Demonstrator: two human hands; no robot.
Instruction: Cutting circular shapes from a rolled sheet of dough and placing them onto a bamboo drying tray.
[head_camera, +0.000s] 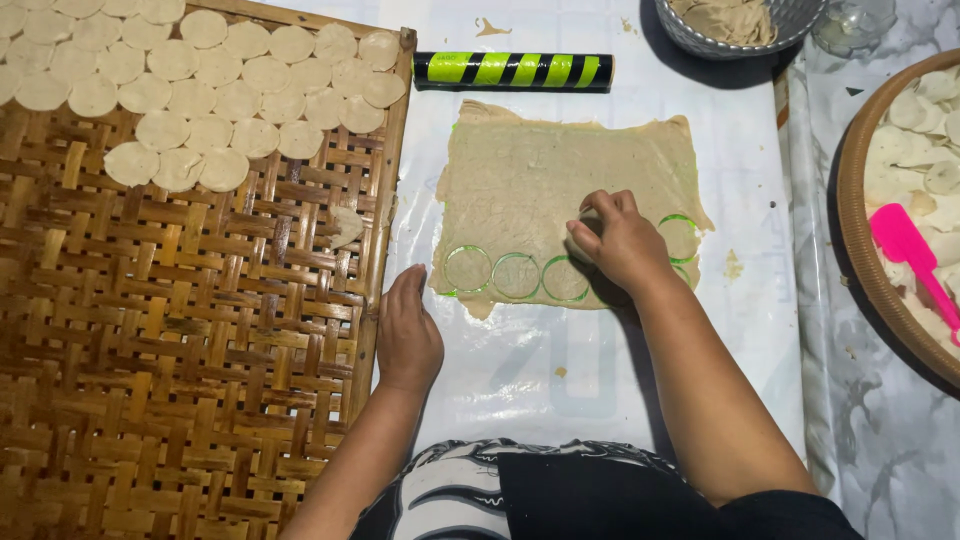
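Likely, the right hand (622, 240), closed on a round cutter (590, 220), could tear the thin dough sheet (560, 170) at frame centre if twisted, while the open left hand (407, 335) rests flat.

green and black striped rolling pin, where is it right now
The green and black striped rolling pin lies flat at the top centre of the head view, just above the flat beige dough sheet and right of the woven bamboo tray.

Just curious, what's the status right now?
Right hand pressing round cutter into dough sheet. Left hand flat beside it. Nothing in the way.
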